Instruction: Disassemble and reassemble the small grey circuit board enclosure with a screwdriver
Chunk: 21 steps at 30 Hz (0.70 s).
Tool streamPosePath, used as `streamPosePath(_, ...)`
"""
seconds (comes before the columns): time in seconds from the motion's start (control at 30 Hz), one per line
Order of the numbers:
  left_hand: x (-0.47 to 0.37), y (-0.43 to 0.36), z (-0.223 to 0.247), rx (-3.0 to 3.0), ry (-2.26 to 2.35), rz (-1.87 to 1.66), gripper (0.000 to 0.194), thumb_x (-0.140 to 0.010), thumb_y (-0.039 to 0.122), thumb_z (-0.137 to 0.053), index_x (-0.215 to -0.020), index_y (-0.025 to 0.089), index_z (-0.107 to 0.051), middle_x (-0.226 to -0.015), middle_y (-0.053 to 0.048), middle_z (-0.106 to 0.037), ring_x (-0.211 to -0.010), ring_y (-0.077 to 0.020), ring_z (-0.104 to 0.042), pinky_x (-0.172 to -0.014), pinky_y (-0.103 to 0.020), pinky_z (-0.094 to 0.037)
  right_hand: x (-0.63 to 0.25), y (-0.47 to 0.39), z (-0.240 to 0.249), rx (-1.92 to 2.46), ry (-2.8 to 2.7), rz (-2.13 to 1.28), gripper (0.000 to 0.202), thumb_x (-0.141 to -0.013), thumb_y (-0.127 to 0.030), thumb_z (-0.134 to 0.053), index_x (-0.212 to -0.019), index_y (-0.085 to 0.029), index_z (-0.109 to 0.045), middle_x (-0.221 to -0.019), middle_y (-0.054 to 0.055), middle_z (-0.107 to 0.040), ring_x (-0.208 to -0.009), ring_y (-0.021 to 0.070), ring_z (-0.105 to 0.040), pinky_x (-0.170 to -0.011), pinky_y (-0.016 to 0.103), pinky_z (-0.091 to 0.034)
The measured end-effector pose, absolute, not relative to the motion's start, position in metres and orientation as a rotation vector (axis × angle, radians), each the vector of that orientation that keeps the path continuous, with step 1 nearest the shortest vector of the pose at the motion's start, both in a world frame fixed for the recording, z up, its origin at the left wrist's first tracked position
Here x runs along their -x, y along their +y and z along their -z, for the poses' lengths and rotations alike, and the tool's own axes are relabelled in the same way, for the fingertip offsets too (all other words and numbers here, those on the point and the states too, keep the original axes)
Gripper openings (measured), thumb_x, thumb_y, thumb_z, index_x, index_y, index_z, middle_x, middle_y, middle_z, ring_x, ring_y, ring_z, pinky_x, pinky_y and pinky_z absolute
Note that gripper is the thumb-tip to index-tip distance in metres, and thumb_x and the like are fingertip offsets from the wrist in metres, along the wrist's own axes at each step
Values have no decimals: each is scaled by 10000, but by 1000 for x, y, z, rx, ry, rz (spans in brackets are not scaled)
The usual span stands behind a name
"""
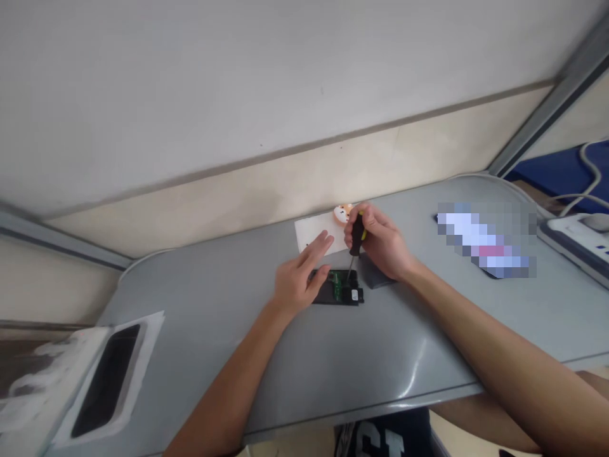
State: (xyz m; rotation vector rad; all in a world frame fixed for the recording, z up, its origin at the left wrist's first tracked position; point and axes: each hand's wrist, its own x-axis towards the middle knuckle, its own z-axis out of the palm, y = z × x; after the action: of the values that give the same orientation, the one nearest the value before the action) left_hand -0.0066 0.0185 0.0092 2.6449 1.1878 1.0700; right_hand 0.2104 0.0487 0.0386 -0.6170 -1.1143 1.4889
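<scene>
An opened black device with a green circuit board (337, 285) lies flat on the grey table. My right hand (380, 238) grips a screwdriver (358, 240) with a black and yellow handle, held nearly upright. Its thin shaft points down onto the right part of the board; the tip itself is too small to make out. My left hand (301, 276) rests at the device's left end, fingers stretched out and apart, partly hiding it. A dark flat piece (375, 273) lies just right of the device, under my right hand.
Behind my hands lie a white sheet of paper (309, 231) and a small orange-and-white animal figure (341, 214). A blurred-out phone-shaped object (483, 244) and a white power strip (580, 238) with cables are on the right. A dark phone (107, 377) lies at left. A wall closes the back.
</scene>
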Motion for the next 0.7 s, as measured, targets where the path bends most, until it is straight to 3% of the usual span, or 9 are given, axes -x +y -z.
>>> streamPosePath(0.17,1,15,-9,-2657,1299,-1103,436,-1031,241,-527,-1459,304,-583,-1527,-51,-583,-699,-114,-719,-686,-284,-600,-210,42,-43,579,-1184,-1489,325,-997,-548,-572,-928,-241,-650,-836,24,-567,-737,165,-538,-665,299,-428)
streamPosePath(0.27,1,14,-11,-2623,1187,-1091,355,-1008,226,-549,-1336,284,-672,-1418,-31,-681,-876,-147,-760,-819,-300,-613,-212,39,-47,535,-1297,-1492,334,-1005,-546,-558,-956,-238,-680,-824,32,-585,-740,175,-535,-669,311,-420)
streamPosePath(0.37,2,13,-17,-2605,961,-832,313,-962,336,-653,-1262,260,-702,-1268,-32,-753,-1073,-208,-733,-961,-358,-584,-214,37,-50,523,-1407,-1470,348,-1001,-556,-560,-958,-240,-700,-799,33,-589,-714,180,-508,-669,327,-409)
streamPosePath(0.5,0,14,-19,-2628,910,-561,493,-870,520,-766,-1284,263,-692,-1222,-51,-757,-1085,-268,-666,-1034,-464,-514,-216,34,-55,503,-1496,-1455,354,-996,-560,-570,-987,-243,-729,-826,39,-591,-735,183,-508,-684,334,-404)
streamPosePath(0.7,-11,12,-4,-2611,1167,-638,473,-854,512,-792,-1247,273,-679,-1187,-61,-749,-1146,-308,-598,-1036,-517,-462,-218,33,-63,459,-1416,-1645,381,-974,-565,-602,-1170,-257,-709,-841,40,-564,-780,200,-529,-725,349,-449)
